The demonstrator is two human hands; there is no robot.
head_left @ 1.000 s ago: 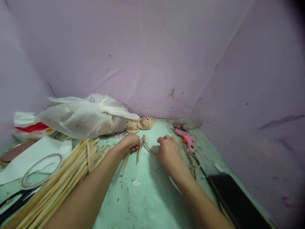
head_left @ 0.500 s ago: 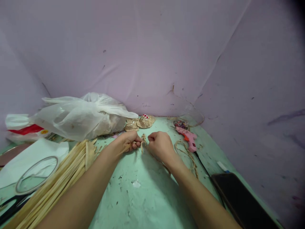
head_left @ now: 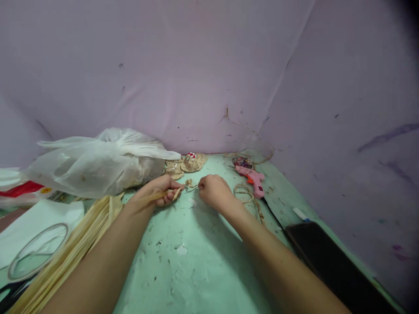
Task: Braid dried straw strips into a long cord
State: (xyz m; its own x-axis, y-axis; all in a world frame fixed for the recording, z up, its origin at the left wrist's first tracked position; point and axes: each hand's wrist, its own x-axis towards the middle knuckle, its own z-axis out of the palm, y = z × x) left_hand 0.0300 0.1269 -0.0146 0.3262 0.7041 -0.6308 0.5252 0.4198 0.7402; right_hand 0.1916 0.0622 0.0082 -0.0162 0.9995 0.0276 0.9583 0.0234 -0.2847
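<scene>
Between my two hands, a short braided piece of tan dried fibre (head_left: 189, 183) hangs just above the green table. My left hand (head_left: 165, 192) is closed in a pinch on its left end, and a flat loose strip of fibre (head_left: 153, 196) runs back over the palm. My right hand (head_left: 214, 191) is closed too, its fingertips pinching a thin strand that leads to the braid. Behind them lie woven fibre pieces (head_left: 194, 164), one topped by a red and white ornament (head_left: 191, 155).
At left are a bulging white plastic bag (head_left: 94, 165), a bundle of dried fibre strips (head_left: 75, 244), a hoop (head_left: 16, 261) and black-handled scissors (head_left: 13, 293). On the right lie a pink glue gun (head_left: 253, 179), a braided cord (head_left: 252, 198) and a dark phone (head_left: 327, 261).
The braided piece has gone from upright to lying sideways between my hands. A loose strip now sticks out from my left fingers. The whole view has shifted slightly.
</scene>
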